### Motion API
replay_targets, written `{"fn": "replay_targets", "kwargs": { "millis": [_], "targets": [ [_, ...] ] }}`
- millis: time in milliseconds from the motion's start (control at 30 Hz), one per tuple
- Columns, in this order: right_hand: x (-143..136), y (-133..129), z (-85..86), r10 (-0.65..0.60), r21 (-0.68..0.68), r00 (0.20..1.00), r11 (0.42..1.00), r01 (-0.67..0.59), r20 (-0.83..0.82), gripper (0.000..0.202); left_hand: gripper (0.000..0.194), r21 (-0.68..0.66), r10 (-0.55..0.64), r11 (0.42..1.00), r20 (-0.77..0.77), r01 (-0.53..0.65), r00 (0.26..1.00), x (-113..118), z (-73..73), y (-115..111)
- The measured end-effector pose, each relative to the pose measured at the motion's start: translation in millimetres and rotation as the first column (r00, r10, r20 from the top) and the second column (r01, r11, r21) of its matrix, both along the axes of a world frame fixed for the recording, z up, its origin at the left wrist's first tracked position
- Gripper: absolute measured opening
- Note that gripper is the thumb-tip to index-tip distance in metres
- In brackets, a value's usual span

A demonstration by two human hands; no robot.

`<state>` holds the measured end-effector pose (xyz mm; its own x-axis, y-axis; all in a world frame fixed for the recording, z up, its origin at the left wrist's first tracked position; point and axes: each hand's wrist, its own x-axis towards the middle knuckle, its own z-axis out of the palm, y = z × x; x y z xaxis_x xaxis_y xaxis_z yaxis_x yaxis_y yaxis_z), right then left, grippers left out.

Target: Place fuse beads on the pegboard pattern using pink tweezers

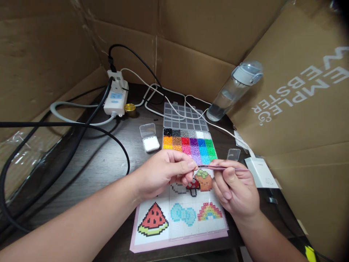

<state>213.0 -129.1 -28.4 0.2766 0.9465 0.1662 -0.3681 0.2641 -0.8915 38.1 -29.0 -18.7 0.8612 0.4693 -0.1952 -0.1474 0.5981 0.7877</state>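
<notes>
My right hand (pixel 237 189) grips a thin pink tool that looks like tweezers (pixel 218 167), held almost level. Its dark, narrow end points left and meets the pinched thumb and fingers of my left hand (pixel 169 169). Anything small between those fingertips is hidden. Below both hands lies a pattern sheet (pixel 141 240) with a watermelon slice, bow, rainbow and other pixel pictures. A clear pegboard (pixel 201 233) covers its right part, with some beads apparently on it. Just behind the hands stands an open bead box (pixel 185 142), its compartments sorted by colour.
A small open case of white beads (pixel 151 144) sits left of the bead box. Behind are a power strip (pixel 116 100), a gold cup (pixel 130 110) and loose cables. A water bottle (pixel 233 91) and white charger (pixel 261 173) stand right. Cardboard walls (pixel 196 65) surround the table.
</notes>
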Motion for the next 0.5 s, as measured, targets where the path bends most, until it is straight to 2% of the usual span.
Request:
{"fn": "replay_targets", "kwargs": {
  "millis": [267, 500],
  "targets": [
    [-0.4, 0.3, -0.1, -0.033, -0.018, 0.999, 0.999, 0.033, 0.029, 0.007, 0.025, -0.001, -0.013, 1.000, -0.013, 0.013, 1.000, -0.8, -0.1, 0.2],
    [-0.3, 0.1, 0.1, -0.007, -0.010, 1.000, 1.000, 0.007, 0.009, 0.008, 0.026, -0.019, -0.014, 1.000, -0.012, 0.014, 1.000, -0.8, 0.4, 0.8]
  ]
}}
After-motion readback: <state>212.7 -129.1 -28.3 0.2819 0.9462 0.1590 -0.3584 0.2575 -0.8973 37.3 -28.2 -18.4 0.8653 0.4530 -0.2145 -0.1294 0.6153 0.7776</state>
